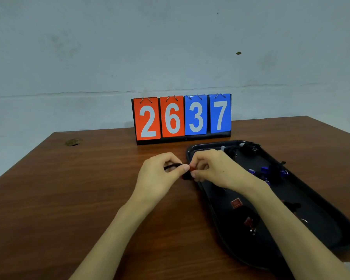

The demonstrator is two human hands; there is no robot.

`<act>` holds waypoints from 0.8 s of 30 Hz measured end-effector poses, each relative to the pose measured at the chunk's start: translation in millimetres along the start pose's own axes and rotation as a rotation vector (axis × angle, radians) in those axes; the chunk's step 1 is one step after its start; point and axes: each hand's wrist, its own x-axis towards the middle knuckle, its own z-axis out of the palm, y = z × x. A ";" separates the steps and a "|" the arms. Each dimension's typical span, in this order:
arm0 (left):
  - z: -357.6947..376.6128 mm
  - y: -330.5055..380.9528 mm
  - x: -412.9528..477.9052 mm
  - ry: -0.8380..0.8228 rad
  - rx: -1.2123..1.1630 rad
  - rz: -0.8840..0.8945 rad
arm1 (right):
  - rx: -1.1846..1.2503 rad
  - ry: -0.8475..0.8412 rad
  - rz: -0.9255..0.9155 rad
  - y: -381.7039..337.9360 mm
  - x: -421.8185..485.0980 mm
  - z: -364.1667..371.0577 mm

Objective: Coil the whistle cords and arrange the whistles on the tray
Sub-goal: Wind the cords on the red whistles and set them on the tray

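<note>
Head view: both hands meet at frame centre, by the left rim of the black tray.
The left hand pinches a looped black cord. The right hand pinches a red whistle, mostly hidden by fingers (only a sliver shows). On the tray at lower right, blue whistles and dark cords blur together, and the right forearm covers part of it.
</note>
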 end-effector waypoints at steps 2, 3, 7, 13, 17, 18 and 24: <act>-4.5 -0.7 2.3 0.001 -0.027 -0.029 | 0.060 -0.068 -0.033 -1.9 -1.5 -1.5; -6.4 -0.7 3.2 0.000 -0.047 -0.044 | 0.102 -0.100 -0.048 -3.4 -2.4 -2.4; -14.8 -1.7 7.1 -0.050 -0.193 -0.114 | 0.273 -0.216 -0.104 -9.7 -5.0 -5.6; -21.2 -0.4 4.5 -0.208 -0.447 -0.267 | 0.424 -0.219 -0.163 -12.7 -5.5 -10.0; -18.9 -1.6 6.1 -0.254 -0.628 -0.314 | 0.484 -0.160 -0.160 -14.8 -5.6 -12.1; -17.1 -1.3 5.8 -0.255 -0.642 -0.323 | 0.502 -0.144 -0.153 -15.4 -5.5 -12.1; -0.4 -0.4 1.4 -0.190 -0.681 -0.348 | 0.567 -0.001 -0.080 -14.4 -4.7 -13.1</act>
